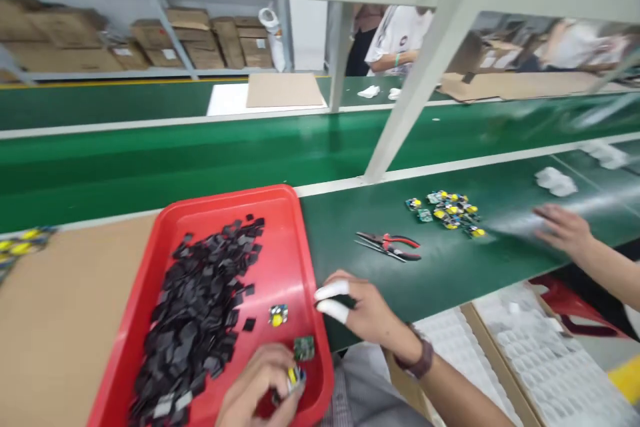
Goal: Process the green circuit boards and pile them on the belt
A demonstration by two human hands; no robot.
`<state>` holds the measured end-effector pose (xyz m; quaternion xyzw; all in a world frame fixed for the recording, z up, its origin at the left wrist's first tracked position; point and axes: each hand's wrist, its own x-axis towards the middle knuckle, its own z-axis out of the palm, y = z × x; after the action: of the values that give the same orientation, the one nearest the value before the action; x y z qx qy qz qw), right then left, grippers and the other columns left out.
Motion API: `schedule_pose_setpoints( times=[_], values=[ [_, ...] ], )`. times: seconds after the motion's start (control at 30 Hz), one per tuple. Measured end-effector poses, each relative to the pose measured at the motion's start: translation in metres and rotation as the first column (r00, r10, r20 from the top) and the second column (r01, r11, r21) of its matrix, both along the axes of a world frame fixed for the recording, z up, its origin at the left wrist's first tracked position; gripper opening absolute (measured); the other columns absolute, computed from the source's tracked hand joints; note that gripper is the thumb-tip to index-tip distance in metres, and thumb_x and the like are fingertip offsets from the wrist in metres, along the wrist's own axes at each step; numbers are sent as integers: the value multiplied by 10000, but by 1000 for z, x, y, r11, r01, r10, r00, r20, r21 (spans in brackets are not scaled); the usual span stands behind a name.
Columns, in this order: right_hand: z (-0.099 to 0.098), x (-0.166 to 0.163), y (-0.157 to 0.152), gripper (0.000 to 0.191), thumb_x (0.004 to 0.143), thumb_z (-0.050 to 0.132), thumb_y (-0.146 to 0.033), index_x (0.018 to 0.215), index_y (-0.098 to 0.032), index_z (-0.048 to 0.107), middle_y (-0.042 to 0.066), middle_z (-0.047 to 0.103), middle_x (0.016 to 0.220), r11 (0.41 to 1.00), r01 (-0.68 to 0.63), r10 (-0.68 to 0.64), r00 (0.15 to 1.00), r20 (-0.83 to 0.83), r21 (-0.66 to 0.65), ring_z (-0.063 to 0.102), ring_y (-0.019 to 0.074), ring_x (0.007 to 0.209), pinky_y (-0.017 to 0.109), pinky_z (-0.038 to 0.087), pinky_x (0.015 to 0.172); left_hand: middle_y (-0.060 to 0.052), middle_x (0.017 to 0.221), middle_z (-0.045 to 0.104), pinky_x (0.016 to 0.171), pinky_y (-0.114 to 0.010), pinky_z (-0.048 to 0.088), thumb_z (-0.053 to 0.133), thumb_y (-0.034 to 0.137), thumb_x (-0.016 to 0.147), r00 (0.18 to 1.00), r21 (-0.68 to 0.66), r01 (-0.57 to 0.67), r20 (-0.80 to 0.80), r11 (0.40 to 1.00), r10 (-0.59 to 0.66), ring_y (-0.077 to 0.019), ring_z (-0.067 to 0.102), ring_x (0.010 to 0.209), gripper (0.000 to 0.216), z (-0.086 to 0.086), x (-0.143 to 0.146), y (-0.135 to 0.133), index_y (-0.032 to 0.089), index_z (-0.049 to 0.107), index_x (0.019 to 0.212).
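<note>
Over the red tray's near right corner, my left hand (263,383) is closed around a small circuit board with a yellow part (294,377). My right hand (367,313), with white finger covers on two fingers, hovers at the tray's right rim. Its two covered fingertips come together; a small dark bit shows at the tips, too small to name. Inside the red tray (295,240) lies a heap of black square pads (195,307). Close to my left hand rest another circuit board with a yellow part (278,315) and a green circuit board (303,348).
Pliers (390,240) and tweezers (380,251) lie right of the tray, before a cluster of circuit boards (453,209). A co-worker's hand (565,230) reaches in from the right. Cardboard (65,320) lies left. A slanted post (415,93) stands behind. White trays (530,347) sit below the edge.
</note>
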<state>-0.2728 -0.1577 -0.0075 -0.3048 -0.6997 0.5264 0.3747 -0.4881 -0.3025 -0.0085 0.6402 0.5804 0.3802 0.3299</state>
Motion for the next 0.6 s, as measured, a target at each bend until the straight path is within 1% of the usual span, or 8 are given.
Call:
schedule_pose_setpoints(
  times=[0.03,0.07,0.13,0.17,0.27,0.37,0.47,0.6],
  values=[
    [3,5,-5,108,933,720,-254,1029,-236,768,40,741,949,999,22,-24,999,-26,-47,707,165,886,297,561,829,-42,909,747,769,-293,627,722,237,888,987,-55,-142,65,988,146,-209,730,838,53,4,4,-1,244,677,861],
    [6,9,-10,102,928,726,-236,1020,-243,769,41,742,957,996,28,-33,998,-50,-85,711,170,895,309,565,842,-48,957,740,747,-293,635,738,263,882,956,-123,-246,133,961,262,-199,732,810,94,6,8,-2,243,703,967],
    [11,11,-26,90,922,725,-209,991,-252,764,46,753,977,989,15,-33,992,-123,-150,721,186,926,329,581,859,-64,1036,723,721,-295,650,755,309,874,879,-215,-318,299,923,372,-190,743,798,173,10,17,-2,226,735,1024],
    [13,10,-35,87,921,725,-205,982,-253,762,50,758,982,984,3,-33,986,-163,-180,726,192,930,334,592,853,-78,1085,721,762,-307,656,770,314,862,838,-242,-318,380,916,392,-207,755,870,193,12,22,-2,216,752,1027],
    [13,1,-63,96,905,742,-209,985,-254,771,55,768,986,969,11,-69,971,-231,-246,744,192,893,321,624,816,-111,1261,722,972,-380,619,813,306,829,721,-290,-260,576,921,385,-267,728,1131,346,20,32,-6,210,763,1158],
    [12,-7,-83,111,885,764,-211,983,-258,784,46,769,974,967,51,-112,965,-238,-249,747,181,878,302,629,823,-101,1294,743,1026,-418,599,786,313,869,647,-329,-167,675,929,355,-279,710,1197,410,28,38,-19,230,733,1267],
    [13,-10,-95,101,882,761,-203,962,-258,786,39,760,966,973,38,-97,962,-255,-228,740,178,886,297,624,828,-83,1272,762,1018,-405,608,783,304,880,634,-323,-141,696,936,336,-278,706,1211,386,33,39,-34,249,745,1260],
    [20,-12,-104,68,870,766,-227,936,-233,780,46,752,931,966,32,-92,970,-224,-258,737,178,835,294,629,775,-81,1269,762,1003,-396,614,804,277,859,654,-264,-210,678,941,336,-267,721,1177,417,30,41,-44,267,738,1271]
  ],
)
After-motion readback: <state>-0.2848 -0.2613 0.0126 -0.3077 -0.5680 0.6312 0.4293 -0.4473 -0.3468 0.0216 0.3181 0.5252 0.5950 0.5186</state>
